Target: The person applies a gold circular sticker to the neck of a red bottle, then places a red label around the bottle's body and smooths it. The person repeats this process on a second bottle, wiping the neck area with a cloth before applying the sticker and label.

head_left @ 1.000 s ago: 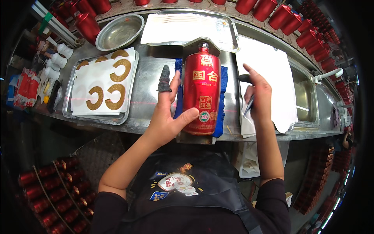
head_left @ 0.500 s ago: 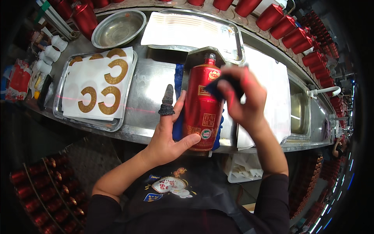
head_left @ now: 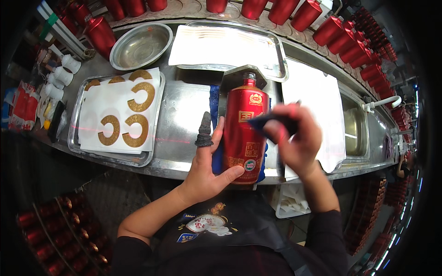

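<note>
A glossy red bottle (head_left: 237, 138) with gold emblems and a bare, uncapped neck lies on its back, neck away from me. Behind its shoulders is a dark angular stand (head_left: 230, 76), and blue cloth (head_left: 215, 108) shows along both sides. My left hand (head_left: 207, 172) grips the bottle's lower left side, thumb across the front, while the index finger in a black knitted finger cover points up. Pinched in my right hand (head_left: 301, 140) is a dark blue flat piece (head_left: 271, 125); its pointed edge is at the bottle's gold label. Motion blurs that hand.
On the left, a metal tray (head_left: 149, 158) bears white sheets with gold C-shaped labels (head_left: 136, 130). A metal bowl (head_left: 141, 46) and another tray (head_left: 283, 69) stand farther back. White sheets (head_left: 317, 119) lie at right beside a sink (head_left: 357, 133). Red bottles (head_left: 281, 11) line the back.
The view has shifted slightly, so everything sits a little lower. My right hand still works at the bottle's label with the dark blue piece; my left hand keeps its hold.
</note>
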Tool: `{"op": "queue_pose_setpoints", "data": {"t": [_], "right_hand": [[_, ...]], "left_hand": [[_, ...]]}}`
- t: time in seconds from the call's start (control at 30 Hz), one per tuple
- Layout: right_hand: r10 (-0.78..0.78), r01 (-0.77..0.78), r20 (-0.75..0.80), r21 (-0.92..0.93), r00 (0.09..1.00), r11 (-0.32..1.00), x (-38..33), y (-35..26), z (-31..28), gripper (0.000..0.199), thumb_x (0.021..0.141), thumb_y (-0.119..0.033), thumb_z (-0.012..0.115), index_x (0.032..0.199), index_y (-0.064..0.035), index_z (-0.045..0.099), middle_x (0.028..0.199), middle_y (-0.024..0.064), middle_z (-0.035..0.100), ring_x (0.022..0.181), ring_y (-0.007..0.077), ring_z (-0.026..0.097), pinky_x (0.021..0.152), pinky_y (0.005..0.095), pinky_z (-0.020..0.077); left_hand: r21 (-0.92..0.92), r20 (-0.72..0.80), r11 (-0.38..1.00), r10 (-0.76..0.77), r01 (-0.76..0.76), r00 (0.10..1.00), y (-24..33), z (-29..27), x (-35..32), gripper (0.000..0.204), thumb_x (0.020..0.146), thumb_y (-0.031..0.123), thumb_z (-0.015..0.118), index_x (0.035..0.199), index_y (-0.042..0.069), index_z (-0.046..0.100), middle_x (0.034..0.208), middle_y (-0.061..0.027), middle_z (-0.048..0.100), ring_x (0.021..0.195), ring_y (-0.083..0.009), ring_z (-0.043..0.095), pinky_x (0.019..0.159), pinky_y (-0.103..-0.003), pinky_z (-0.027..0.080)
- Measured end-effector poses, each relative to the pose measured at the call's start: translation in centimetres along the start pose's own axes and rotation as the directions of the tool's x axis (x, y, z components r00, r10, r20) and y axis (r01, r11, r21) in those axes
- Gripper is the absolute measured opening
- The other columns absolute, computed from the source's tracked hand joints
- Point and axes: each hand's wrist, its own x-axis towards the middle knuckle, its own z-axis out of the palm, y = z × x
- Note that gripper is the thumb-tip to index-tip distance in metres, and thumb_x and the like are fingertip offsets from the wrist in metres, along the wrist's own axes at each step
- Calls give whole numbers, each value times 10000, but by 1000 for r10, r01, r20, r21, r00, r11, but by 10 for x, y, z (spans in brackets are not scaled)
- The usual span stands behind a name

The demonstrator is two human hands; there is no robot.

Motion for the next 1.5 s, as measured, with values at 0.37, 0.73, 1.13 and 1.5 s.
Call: {"op": "queue_pose_setpoints", "data": {"t": [0.37, 0.73, 1.13, 1.5], "right_hand": [[358, -395, -244, -123, 901, 910, -35, 25, 7, 229, 908, -62, 753, 1112, -19, 660, 932, 84, 707, 791, 160, 707, 702, 267, 565], [43, -44, -10, -246, 999, 968, -34, 31, -3, 292, 797, 40, 784, 1057, -83, 732, 910, 76, 721, 783, 214, 687, 680, 310, 557], [-336, 406, 302, -209, 892, 890, -67, -54, 30, 298, 704, -40, 826, 989, -103, 766, 746, -5, 552, 766, 218, 605, 655, 366, 531], [-162, 191, 153, -204, 975, 960, -111, -37, 3, 342, 697, -2, 794, 1019, -115, 778, 876, 45, 657, 801, 239, 656, 668, 354, 544]], "left_hand": [[-74, 119, 991, -104, 113, 987, 6, -6, 8, 1058, 911, 275, 768, 1588, -47, 23, 1659, -285, 183, 1522, -331, 283, 1229, -413, 227], [-324, -58, 939, -140, 114, 989, 3, -7, -1, 1019, 975, 356, 696, 1608, 15, -26, 1678, -235, 170, 1529, -312, 261, 1222, -437, 235], [-210, -94, 977, -54, 33, 994, 8, -18, -12, 686, 1091, 334, 400, 1583, -65, 135, 1679, -223, 182, 1553, -285, 185, 1235, -418, 150], [-39, 131, 999, 35, -30, 991, 13, -32, -11, 1077, 733, 1, 579, 1609, -3, -49, 1700, -245, 55, 1579, -366, 45, 1259, -480, 62]]}}
